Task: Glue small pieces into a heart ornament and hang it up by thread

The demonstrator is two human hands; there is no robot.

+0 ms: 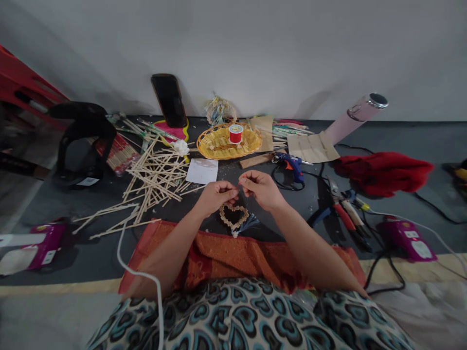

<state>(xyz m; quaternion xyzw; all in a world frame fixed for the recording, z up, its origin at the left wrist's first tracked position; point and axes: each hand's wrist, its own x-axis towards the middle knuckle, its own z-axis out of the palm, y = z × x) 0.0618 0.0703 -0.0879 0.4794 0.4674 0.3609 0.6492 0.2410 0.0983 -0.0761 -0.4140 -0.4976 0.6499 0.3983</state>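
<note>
My left hand (221, 195) and my right hand (260, 188) are raised close together over the dark work surface, thumb and fingers pinched on each. A tiny speck of red shows at the right fingertips, too small to name; what the left fingers pinch is hidden. Just below the hands lies a heart-shaped frame (232, 227) made of small wooden pieces, with a blue tassel (250, 222) at its lower right. Beyond them, a spool of red thread (236, 134) stands upright in a yellow woven basket (209, 153).
Loose wooden sticks (153, 175) and a white paper (202, 171) lie left. To the right are a blue glue gun (294, 165), pliers (345, 209), a red cloth (386, 172) and a pink flask (352, 121). A phone (170, 99) leans at the wall. An orange towel (233, 253) lies in front.
</note>
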